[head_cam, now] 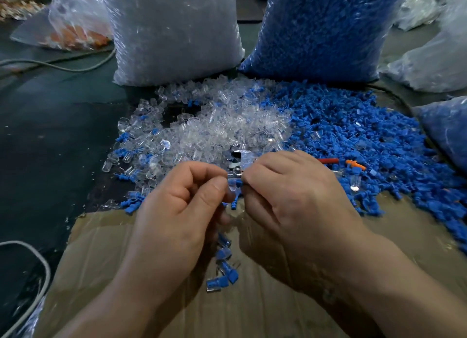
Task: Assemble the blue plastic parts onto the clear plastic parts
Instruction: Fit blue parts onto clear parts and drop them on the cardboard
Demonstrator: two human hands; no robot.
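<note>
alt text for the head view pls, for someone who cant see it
Two hands meet over a cardboard sheet, left hand and right hand pinching a small clear-and-blue part between them. Beyond lie piles of clear parts and blue parts.

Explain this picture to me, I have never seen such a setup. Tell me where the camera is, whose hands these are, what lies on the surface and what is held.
There is no machine here: a person works with bare hands, and one camera worn on the head looks down at them. The left hand and right hand meet in the middle, fingertips pinching a small clear-and-blue piece between them; how far it is joined is hidden. Beyond them lie a clear pile and a blue pile of loose parts. A clear bag and a blue bag stand behind. Nearer the person, a few joined pieces lie on cardboard.
</note>
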